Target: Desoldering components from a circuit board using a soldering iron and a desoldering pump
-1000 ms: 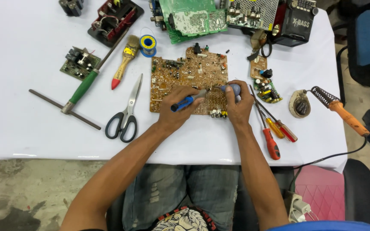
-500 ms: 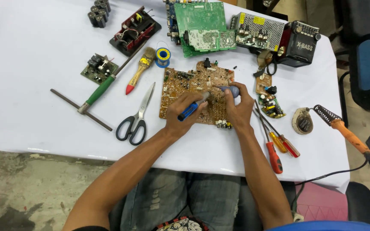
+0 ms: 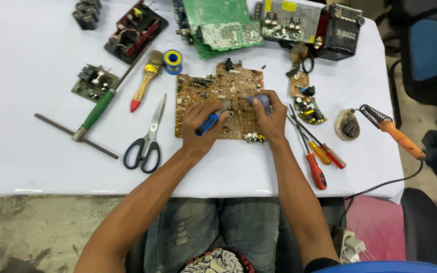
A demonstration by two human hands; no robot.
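Brown circuit board [image 3: 218, 103] lies flat on the white desk [image 3: 36, 156]. From the head view, the left hand [image 3: 201, 124] is clamped on a blue-handled tool [image 3: 212, 119], the right hand [image 3: 270, 116] on a bluish bulb [image 3: 260, 101] over the board; both wrists are best braced against the board.

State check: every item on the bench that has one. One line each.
left hand: gripping blue-handled tool
blue-handled tool: held, tip on board
right hand: gripping grey-blue tool
grey-blue tool: held at board
brown circuit board: flat on table, being worked
scissors: shut, lying flat
soldering iron: lying on table, corded, untouched
screwdrivers: lying loose
brush: lying idle
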